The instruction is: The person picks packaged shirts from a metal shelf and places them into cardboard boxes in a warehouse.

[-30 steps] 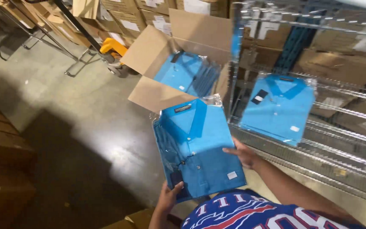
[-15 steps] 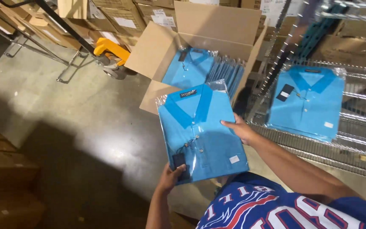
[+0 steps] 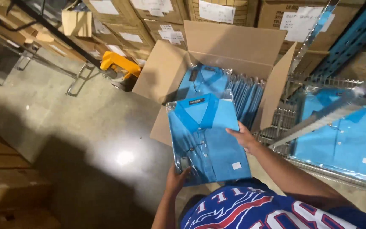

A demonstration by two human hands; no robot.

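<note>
Bagged blue polo shirt (image 3: 206,140) at centre, left hand (image 3: 177,178) gripping its corner at 7 o'clock, right hand (image 3: 243,136) grasping its edge at 3 o'clock, open cardboard box (image 3: 234,46) of shirts at 12 o'clock, wire shelf (image 3: 284,121) at 3 o'clock

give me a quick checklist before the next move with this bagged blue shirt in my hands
1. Both hands on the bagged blue polo shirt: ok. The left hand grips its bottom edge and the right hand holds its right edge.
2. Plastic bag intact: cannot tell, glare hides parts of it.
3. Open cardboard box within view and flaps open: ok, more bagged blue shirts stand inside.
4. Wire shelf on the right has another bagged blue shirt lying flat: ok.
5. Floor below the shirt free of obstacles: ok where it shows.
6. Yellow pallet jack apart from the hands: ok.
</note>
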